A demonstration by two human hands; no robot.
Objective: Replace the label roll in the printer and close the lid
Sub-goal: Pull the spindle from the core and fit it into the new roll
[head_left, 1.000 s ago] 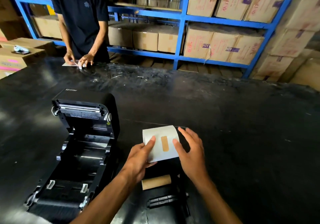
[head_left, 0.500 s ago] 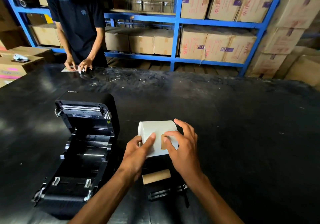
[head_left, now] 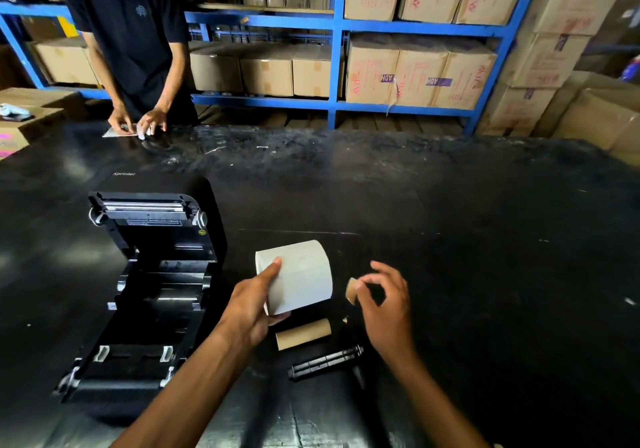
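Observation:
A black label printer [head_left: 149, 295] stands at the left of the black table with its lid [head_left: 156, 212] swung up and its roll bay bare. Just right of it my left hand [head_left: 252, 302] holds a full white label roll [head_left: 301, 274] above the table. My right hand [head_left: 384, 302] is off the roll, to its right, pinching a small brown tape strip [head_left: 351, 290] between thumb and fingers. Below the roll lie a bare cardboard core [head_left: 303, 334] and a black spindle [head_left: 325, 361].
Another person [head_left: 138, 49] stands at the far left edge of the black table [head_left: 485, 239], both hands on a paper. Blue shelving [head_left: 334, 63] with cardboard boxes runs behind the table. More boxes are stacked at the far right and far left.
My right hand has peeled the brown tape strip off the roll's face and pulled away to the right with it. My left hand keeps hold of the roll.

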